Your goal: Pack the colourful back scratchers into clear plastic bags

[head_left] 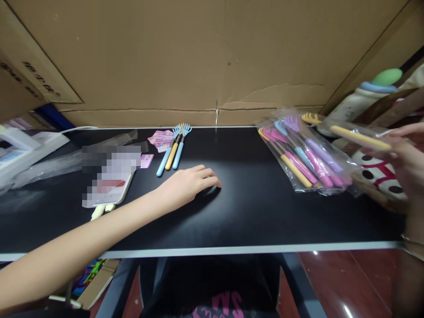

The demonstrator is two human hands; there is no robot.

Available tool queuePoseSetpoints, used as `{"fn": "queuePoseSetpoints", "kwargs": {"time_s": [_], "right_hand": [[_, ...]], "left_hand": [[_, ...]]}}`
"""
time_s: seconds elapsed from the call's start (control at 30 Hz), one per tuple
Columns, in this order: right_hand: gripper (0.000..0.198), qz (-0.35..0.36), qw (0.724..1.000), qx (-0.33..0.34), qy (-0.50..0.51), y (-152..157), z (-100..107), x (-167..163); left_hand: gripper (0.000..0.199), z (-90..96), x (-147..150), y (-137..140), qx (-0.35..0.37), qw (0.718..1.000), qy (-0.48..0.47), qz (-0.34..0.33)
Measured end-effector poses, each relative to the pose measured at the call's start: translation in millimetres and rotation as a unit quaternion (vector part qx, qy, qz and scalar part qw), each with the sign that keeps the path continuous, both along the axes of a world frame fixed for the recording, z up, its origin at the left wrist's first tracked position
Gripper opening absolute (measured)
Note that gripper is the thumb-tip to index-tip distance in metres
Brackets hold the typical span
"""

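Note:
My left hand (198, 182) rests on the black tabletop (238, 221) near its middle, fingers loosely bent, with nothing in it. At the right edge my right hand (409, 148), smeared by motion, grips the handle end of a yellow back scratcher (359, 137) in a clear bag. Below and left of it, several bagged back scratchers (303, 159) in pink, blue, purple and yellow lie in a pile. Beyond my left hand lie two loose blue back scratchers (179, 155) and a yellow one (172, 155) between them, claws pointing away.
Small pink cards (161, 140) lie beside the loose back scratchers. Farther left are a phone (114, 176) with a cable and clear plastic wrappers (59, 161). A tall cardboard sheet (185, 57) stands behind. A white bottle (354, 104) and a spotted plush-like item (377, 168) are at right.

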State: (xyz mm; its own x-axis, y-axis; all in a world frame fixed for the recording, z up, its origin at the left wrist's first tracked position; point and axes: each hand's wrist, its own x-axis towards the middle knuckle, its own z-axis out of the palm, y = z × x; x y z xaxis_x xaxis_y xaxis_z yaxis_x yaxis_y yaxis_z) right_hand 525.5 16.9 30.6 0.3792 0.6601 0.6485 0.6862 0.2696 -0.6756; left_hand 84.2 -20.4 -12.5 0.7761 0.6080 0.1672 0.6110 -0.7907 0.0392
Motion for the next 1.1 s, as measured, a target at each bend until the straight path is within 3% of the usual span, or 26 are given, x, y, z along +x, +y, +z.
{"fn": "queuePoseSetpoints", "kwargs": {"time_s": [0.1, 0.17, 0.37, 0.67, 0.87, 1.1], "right_hand": [[0.044, 0.05, 0.996, 0.006, 0.072, -5, -6, 7], [0.041, 0.05, 0.996, -0.02, 0.067, -10, -8, 7], [0.01, 0.021, 0.977, -0.186, -0.103, -17, -6, 2], [0.019, 0.005, 0.932, -0.264, -0.248, -10, -2, 6], [0.028, -0.019, 0.927, -0.286, -0.242, -9, -4, 6], [0.04, 0.01, 0.932, -0.277, -0.234, -8, -9, 1]], "left_hand": [[0.055, -1.5, -1, 2, -0.008, 1.0, -0.019, -0.005], [0.053, -3.0, -2, 3, -0.005, 1.0, -0.027, -0.007], [0.044, -6.4, -2, 6, -0.001, 0.999, -0.041, -0.016], [0.04, -7.8, -2, 8, 0.009, 0.999, -0.042, -0.021], [0.031, -5.5, -1, 7, 0.02, 0.999, -0.041, -0.022], [0.03, -7.1, -1, 8, 0.038, 0.999, -0.026, -0.018]]}}
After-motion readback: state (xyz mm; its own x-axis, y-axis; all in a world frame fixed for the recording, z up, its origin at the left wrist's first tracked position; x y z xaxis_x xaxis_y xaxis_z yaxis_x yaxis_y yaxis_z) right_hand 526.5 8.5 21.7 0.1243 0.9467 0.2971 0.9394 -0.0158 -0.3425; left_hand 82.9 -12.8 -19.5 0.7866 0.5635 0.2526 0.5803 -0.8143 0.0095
